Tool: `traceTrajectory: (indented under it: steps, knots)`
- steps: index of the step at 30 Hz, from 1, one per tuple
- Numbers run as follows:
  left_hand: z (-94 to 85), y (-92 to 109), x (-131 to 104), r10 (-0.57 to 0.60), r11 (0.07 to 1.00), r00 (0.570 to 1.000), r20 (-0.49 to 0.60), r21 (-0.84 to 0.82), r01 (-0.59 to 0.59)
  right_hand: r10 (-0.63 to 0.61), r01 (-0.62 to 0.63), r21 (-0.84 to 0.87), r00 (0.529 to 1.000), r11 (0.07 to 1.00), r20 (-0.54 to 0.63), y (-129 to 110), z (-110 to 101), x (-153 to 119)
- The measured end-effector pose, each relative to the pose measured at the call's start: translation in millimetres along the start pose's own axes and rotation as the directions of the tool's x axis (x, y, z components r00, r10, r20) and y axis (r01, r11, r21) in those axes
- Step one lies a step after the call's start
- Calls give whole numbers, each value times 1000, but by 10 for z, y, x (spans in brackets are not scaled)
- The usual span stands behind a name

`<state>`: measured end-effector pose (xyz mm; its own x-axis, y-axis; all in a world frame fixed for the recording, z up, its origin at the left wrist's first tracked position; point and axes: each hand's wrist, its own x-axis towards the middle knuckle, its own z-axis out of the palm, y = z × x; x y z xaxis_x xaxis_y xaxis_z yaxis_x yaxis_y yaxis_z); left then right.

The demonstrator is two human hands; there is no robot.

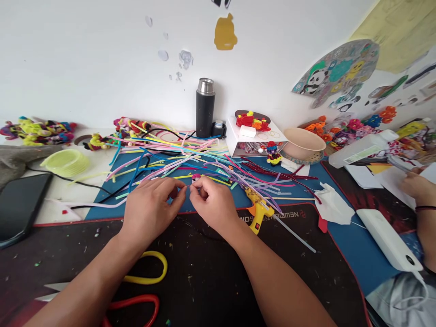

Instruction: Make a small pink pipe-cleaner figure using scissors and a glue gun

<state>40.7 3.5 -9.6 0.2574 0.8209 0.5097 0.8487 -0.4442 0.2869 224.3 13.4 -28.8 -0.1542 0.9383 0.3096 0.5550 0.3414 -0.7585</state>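
Observation:
My left hand point(153, 206) and my right hand point(214, 204) meet near the middle of the view, above the far edge of a black mat point(211, 281). Thumb and forefinger are pinched together on each, the fingertips almost touching. Whatever lies between them is too small to make out. A small pink and dark piece point(196, 177) shows just behind my right fingertips. Many coloured pipe cleaners point(170, 156) lie spread beyond both hands. To the right of my right hand rests a yellow glue gun point(260, 211).
Yellow-handled scissors point(163, 268) and a red handle point(155, 309) lie by my left forearm. Behind stand a black flask point(205, 109) and a white box point(235, 138). A phone point(17, 204) is at left; a white device point(388, 240) and another person's hand point(417, 186) are at right.

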Motion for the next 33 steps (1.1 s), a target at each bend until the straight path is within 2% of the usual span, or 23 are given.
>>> traceTrajectory:
  steps: [8, 18, 25, 30, 33]
  knots:
    - [12, 0, 4, -64, 997, 998, 18, 40, 63, -12, 12, -7, 999, 1000, 30, -6, -9, -8]
    - [26, 36, -11, -22, 999, 1000, -3, 41, 22, -24, 24, -74, 1000, 997, -2, 18, 22, -11]
    - [55, 110, -31, -90, 995, 995, -49, 48, 92, -13, 11, -97, 1000, 995, -24, 1, 25, -12]
    - [64, 77, -41, -34, 996, 999, -24, -82, 32, 19, -21, -45, 999, 999, -47, -1, 12, 13]
    - [9, 40, -7, -152, 954, 985, 80, -248, 167, 17, -17, -1, 999, 1000, -51, -8, -1, 18]
